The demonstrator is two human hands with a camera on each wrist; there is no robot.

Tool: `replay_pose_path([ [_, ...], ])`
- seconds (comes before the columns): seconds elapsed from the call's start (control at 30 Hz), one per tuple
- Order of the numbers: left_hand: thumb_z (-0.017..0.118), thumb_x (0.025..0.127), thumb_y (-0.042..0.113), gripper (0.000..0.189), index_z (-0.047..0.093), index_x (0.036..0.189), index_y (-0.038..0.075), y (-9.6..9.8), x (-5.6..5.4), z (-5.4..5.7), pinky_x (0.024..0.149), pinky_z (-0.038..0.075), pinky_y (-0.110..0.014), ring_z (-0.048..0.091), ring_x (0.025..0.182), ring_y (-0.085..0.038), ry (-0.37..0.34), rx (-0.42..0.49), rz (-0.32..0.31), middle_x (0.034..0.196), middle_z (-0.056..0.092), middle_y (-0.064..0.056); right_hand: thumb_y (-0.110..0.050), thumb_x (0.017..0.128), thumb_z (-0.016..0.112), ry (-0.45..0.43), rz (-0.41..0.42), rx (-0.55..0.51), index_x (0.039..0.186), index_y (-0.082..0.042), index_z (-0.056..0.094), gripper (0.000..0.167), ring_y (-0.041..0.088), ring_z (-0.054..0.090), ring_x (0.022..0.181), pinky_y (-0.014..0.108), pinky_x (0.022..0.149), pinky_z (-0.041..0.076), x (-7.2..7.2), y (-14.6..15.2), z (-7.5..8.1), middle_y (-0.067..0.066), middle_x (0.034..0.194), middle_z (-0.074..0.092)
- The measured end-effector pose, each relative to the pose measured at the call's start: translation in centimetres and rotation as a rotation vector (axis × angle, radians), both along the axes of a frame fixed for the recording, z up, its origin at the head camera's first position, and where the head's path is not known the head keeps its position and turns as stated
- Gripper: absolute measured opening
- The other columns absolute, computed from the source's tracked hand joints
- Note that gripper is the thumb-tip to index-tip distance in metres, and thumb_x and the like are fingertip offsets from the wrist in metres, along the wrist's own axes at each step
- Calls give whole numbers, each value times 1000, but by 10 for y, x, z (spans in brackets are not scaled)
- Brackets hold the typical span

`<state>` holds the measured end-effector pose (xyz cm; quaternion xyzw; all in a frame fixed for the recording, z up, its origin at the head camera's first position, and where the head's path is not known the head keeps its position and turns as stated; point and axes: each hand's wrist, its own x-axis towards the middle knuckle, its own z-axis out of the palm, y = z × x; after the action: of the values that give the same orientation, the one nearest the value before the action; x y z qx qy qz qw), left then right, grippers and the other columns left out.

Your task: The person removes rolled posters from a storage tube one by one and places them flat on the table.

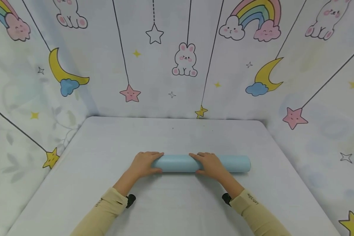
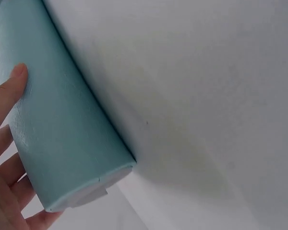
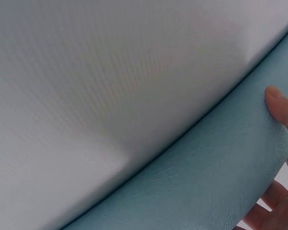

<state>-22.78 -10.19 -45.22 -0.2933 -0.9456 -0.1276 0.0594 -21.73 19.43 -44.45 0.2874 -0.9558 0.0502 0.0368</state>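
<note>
Cartoon-printed walls (image 1: 159, 73) make this place look nursery-like.

From above the near side, the head camera faces forward and down across the white tabletop (image 1: 171, 206) to the white, cartoon-printed wall (image 1: 162, 72). Each small black wrist camera (image 1: 131, 200) looks slantwise from close by at the leathery pale-blue cylindrical roll (image 1: 177, 163), shared by all three views.

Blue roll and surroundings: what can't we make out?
Head: left end of blue roll, hidden by the left grip.
Left wrist: roll's far end, cut off by top edge.
Right wrist: both roll ends and part of the right grip, cut off by frame edges.
Head: lettering on left sleeve, too small to read.
</note>
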Motion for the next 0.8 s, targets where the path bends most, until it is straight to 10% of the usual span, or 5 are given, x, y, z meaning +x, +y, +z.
replay_pose_path([
  [0.4,76,73,35,65,54,127,6,-36,10,3,96,36,-47,46,119,-34,-212,309,128,126,54,-13,-33,69,79,9,4,10,134,-19,48,73,32,56,104,52,83,42,0,-3,-3,12,117,58],
  [0.8,66,82,36,64,49,128,-5,-60,17,-15,83,49,-39,56,108,-33,-423,589,255,121,56,-21,-31,69,80,25,-15,-4,133,-19,49,73,33,55,104,53,82,42,2,0,-3,13,118,58],
])
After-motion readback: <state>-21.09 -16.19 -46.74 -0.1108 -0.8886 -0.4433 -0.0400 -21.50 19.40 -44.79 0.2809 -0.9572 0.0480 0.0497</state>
